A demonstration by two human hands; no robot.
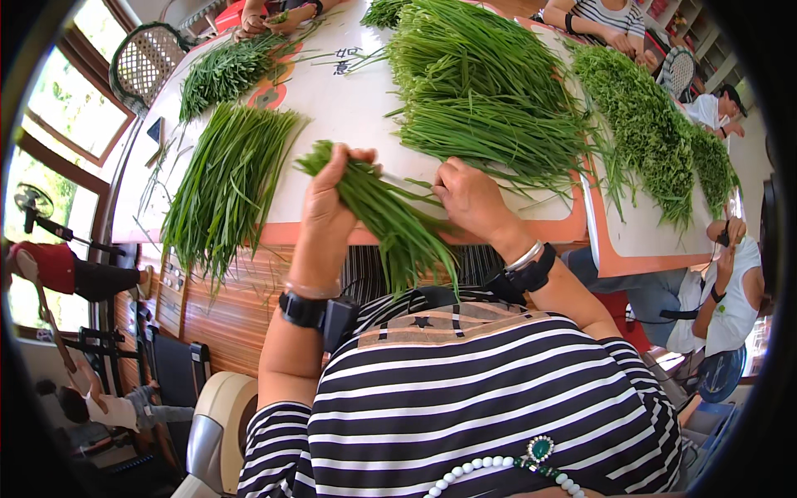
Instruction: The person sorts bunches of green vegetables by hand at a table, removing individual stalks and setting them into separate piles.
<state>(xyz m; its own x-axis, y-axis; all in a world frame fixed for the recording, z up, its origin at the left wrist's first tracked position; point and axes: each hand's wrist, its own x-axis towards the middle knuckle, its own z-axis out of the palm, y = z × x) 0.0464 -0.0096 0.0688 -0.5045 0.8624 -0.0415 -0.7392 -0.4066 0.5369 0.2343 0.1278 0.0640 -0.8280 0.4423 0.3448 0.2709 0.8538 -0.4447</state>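
Observation:
My left hand [327,203] is wrapped round a bunch of garlic chives [397,217], holding it above the table's near edge. The cut-looking ends poke out past my thumb, and the long leaves droop toward my lap. Just right of the bunch, my right hand [475,197] is closed with its fingers pinched together. What it grips, if anything, is too small to make out. A laid-out heap of chives [232,170] is on the table left of my left hand, its leaves hanging over the edge. Beyond my right hand spreads a larger heap of chives [477,83].
The white table [349,104] has an orange border. At its far left is another green pile [222,76]; a second table on the right bears a long pile [643,124]. Other people's hands [618,41] work across from me. A dark woven chair [149,62] stands at the left.

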